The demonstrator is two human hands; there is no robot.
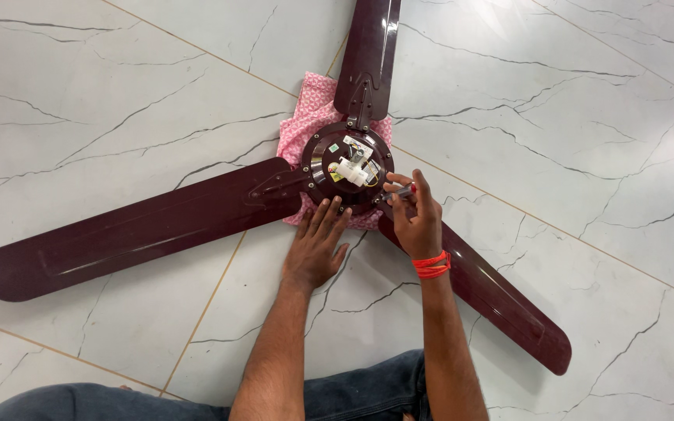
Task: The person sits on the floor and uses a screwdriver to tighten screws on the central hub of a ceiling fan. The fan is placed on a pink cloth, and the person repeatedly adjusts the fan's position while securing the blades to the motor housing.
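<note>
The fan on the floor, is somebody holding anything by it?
The right hand pinches a small tool at the fan hub rim, tip hidden. The left hand holds nothing; its fingers rest against the hub.

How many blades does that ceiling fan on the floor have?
3. One blade points to the top edge, one blade stretches left, and one blade runs lower right, partly under the right hand.

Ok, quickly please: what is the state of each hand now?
Left hand: open, fingers flat against the fan motor housing.
Right hand: closed around a small tool.
</note>
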